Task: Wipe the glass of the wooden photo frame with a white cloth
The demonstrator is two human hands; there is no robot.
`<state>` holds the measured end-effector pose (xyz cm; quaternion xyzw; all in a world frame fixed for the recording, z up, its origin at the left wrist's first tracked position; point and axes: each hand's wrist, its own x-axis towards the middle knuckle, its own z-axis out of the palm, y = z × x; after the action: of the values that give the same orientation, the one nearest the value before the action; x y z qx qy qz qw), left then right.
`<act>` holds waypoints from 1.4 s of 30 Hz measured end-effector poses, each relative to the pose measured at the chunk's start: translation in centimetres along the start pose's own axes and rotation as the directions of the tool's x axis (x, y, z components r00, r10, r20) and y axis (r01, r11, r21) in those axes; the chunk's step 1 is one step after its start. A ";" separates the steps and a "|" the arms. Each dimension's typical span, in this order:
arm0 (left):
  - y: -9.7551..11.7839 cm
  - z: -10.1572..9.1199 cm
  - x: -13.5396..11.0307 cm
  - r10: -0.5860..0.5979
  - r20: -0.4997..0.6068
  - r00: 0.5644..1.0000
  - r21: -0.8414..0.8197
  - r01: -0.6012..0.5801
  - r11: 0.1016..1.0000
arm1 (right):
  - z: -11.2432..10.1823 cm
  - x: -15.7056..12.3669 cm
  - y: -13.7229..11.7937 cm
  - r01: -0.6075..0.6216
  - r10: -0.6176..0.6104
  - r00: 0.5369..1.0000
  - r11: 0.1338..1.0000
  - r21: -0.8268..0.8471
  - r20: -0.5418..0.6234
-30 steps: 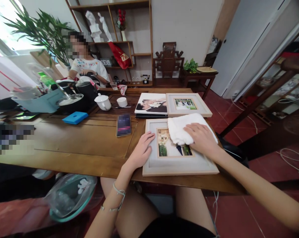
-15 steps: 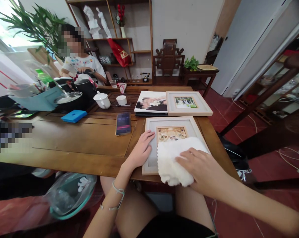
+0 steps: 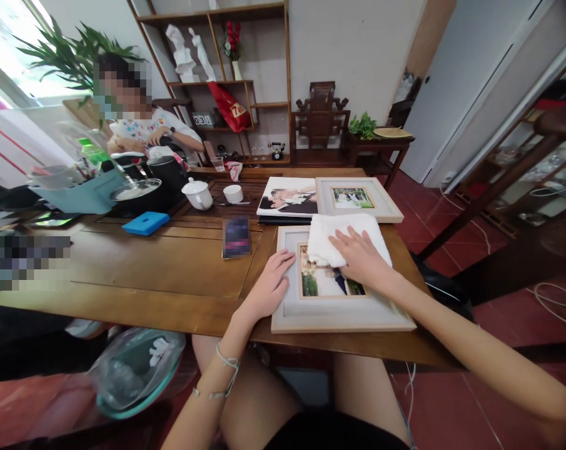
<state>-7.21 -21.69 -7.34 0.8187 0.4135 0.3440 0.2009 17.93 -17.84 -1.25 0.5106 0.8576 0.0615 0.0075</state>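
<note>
A pale wooden picture frame [image 3: 339,311] with a photo in it lies flat at the near right edge of the wooden table [image 3: 161,269]. My left hand [image 3: 268,289] rests flat on the frame's left border, fingers stretched out. My right hand [image 3: 361,257] presses flat on a white folded cloth [image 3: 332,234] that covers the frame's far part and the top of the photo. Beyond it lie a second framed photo [image 3: 358,199] and a frameless photo print [image 3: 289,199] on a dark stack.
A phone [image 3: 236,236] lies left of the frame, a blue sponge [image 3: 146,222] farther left. A white teapot [image 3: 197,194], a cup [image 3: 232,193] and dark pots stand at the back. Another person [image 3: 144,122] sits at the far left. A glass bowl [image 3: 132,370] sits below the table edge.
My right hand slid the white cloth from the frame's far part down over its near edge and back up to the far part. My left hand stayed on the frame's left border.
</note>
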 end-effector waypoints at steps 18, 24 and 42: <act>0.7 -0.2 0.1 -0.018 -0.001 1.000 0.014 0.018 1.000 | -2.2 -7.1 -7.3 0.520 -0.521 0.854 0.853 0.035 0.018; 0.6 -0.1 0.1 -0.013 -0.013 1.000 -0.003 0.013 1.000 | -4.2 -9.4 -3.1 0.294 -0.295 0.937 0.955 0.036 0.187; 0.3 -0.1 0.1 0.009 -0.014 1.000 0.020 -0.009 1.000 | 0.5 -0.4 2.1 -0.002 -0.016 0.992 0.989 -0.145 -0.125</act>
<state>-7.07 -21.78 -7.01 0.8201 0.4148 0.3464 0.1883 20.03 -17.17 -1.50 0.5009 0.8514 0.1553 -0.0093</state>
